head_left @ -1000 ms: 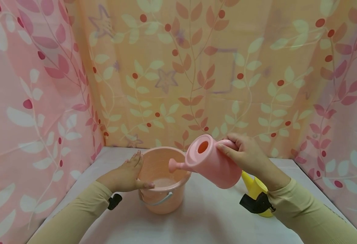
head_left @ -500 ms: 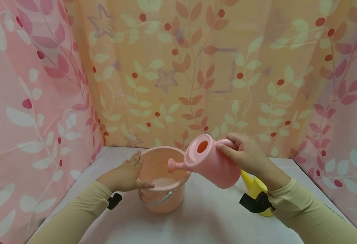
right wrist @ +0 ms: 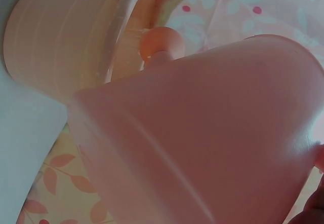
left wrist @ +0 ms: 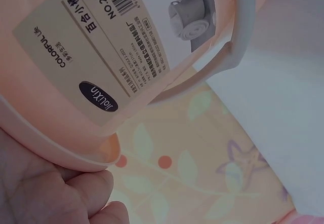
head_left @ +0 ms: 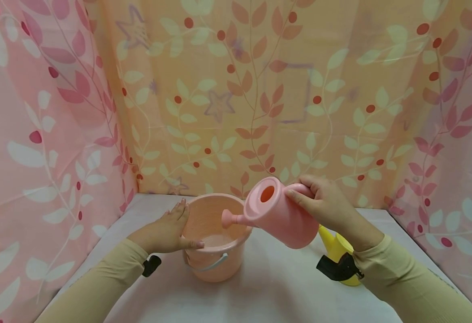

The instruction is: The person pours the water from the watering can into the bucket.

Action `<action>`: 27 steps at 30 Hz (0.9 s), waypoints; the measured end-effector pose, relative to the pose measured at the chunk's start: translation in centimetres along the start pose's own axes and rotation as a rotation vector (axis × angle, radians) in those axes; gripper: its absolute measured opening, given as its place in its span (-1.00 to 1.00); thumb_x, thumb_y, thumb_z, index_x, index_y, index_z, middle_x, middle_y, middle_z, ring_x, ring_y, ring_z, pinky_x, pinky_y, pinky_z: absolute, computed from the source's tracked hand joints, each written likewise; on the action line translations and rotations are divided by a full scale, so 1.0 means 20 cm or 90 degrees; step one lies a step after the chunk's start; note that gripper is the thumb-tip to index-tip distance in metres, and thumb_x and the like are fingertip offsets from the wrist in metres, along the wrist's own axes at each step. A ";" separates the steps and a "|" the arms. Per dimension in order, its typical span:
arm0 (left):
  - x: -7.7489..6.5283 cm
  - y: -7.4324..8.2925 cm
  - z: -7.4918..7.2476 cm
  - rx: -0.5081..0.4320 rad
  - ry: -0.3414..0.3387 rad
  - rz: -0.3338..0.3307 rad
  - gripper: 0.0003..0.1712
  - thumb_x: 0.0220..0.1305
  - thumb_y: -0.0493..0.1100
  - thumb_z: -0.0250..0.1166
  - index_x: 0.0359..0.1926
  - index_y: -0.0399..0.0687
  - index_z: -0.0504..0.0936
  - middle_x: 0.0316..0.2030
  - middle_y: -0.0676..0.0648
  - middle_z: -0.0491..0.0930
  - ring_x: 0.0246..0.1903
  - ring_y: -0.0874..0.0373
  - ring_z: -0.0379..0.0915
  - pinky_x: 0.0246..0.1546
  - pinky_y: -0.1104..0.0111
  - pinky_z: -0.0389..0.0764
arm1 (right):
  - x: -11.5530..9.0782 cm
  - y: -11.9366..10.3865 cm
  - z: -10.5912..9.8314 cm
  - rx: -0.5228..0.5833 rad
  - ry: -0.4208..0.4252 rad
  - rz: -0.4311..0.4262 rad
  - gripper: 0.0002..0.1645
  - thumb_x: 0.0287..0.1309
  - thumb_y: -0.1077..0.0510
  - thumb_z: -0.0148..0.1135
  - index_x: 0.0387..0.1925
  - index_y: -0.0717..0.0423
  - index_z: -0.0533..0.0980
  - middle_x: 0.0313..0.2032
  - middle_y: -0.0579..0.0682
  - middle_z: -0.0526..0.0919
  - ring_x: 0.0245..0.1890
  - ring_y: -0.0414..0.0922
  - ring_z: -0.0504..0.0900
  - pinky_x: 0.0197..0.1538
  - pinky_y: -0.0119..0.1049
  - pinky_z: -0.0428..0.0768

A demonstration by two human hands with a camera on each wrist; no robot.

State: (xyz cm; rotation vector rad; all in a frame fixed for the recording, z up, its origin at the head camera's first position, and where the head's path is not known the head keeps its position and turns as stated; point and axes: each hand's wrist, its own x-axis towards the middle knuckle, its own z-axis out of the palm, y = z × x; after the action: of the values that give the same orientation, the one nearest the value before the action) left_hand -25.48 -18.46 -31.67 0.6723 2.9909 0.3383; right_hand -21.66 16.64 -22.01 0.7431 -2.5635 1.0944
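1. Pink watering can [head_left: 286, 224], one: held tilted above the table [head_left: 276, 291], body at 3 o'clock from the bucket, spout aimed at 9 o'clock. Round filling hole towards 11 o'clock.
2. Spout head [head_left: 227, 218], flared, pink: over the bucket's mouth, slightly towards 2 o'clock; contact between spout and rim cannot be told.
3. Right hand [head_left: 330, 204]: fingers curled round the can's handle, gripping it, at 2 o'clock on the can.
4. Bucket [head_left: 234, 258], peach, one: upright on the table; grey bail [head_left: 215, 265] hanging at 6 o'clock; printed label [left wrist: 66, 57] on its wall, in the left wrist view.
5. Left hand [head_left: 165, 231]: resting on the bucket's rim at 9 o'clock, fingers straight, thumb lying towards 7 o'clock.
6. Yellow spouted can [head_left: 344, 246], one: on the table at 4 o'clock from the pink one, partly hidden by the right wrist's black camera [head_left: 336, 269].
7. Leaf-patterned cloth [head_left: 219, 148]: hung at 12 o'clock.
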 end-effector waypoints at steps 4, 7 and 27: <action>-0.01 0.01 -0.01 -0.001 0.002 0.003 0.37 -0.08 0.55 0.07 0.33 -0.51 -0.12 0.36 -0.42 -0.26 0.36 -0.20 -0.35 0.28 -0.09 -0.12 | 0.00 0.00 0.00 0.004 -0.002 -0.002 -0.74 0.16 -0.01 0.19 -0.41 0.11 0.45 -0.57 -0.04 0.56 -0.53 -0.07 0.55 -0.47 -0.31 0.60; -0.01 0.01 -0.01 -0.003 0.002 0.001 0.37 -0.08 0.55 0.07 0.33 -0.51 -0.12 0.36 -0.42 -0.26 0.36 -0.21 -0.35 0.28 -0.09 -0.13 | 0.00 0.00 0.00 0.005 0.000 -0.005 -0.74 0.16 0.00 0.19 -0.42 0.11 0.44 -0.57 -0.04 0.56 -0.53 -0.07 0.55 -0.47 -0.31 0.60; -0.02 0.00 0.00 -0.006 -0.002 -0.006 0.36 -0.07 0.55 0.07 0.35 -0.47 -0.15 0.37 -0.39 -0.30 0.37 -0.19 -0.37 0.28 -0.08 -0.14 | -0.01 -0.01 0.00 0.001 -0.001 -0.010 -0.76 0.15 0.01 0.19 -0.42 0.10 0.44 -0.59 -0.05 0.55 -0.55 -0.07 0.53 -0.47 -0.31 0.60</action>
State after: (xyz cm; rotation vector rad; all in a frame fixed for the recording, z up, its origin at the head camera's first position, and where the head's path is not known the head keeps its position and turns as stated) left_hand -25.17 -18.60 -31.75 0.6564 2.9863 0.3491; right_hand -21.39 16.47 -21.97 0.7647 -2.5541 1.0920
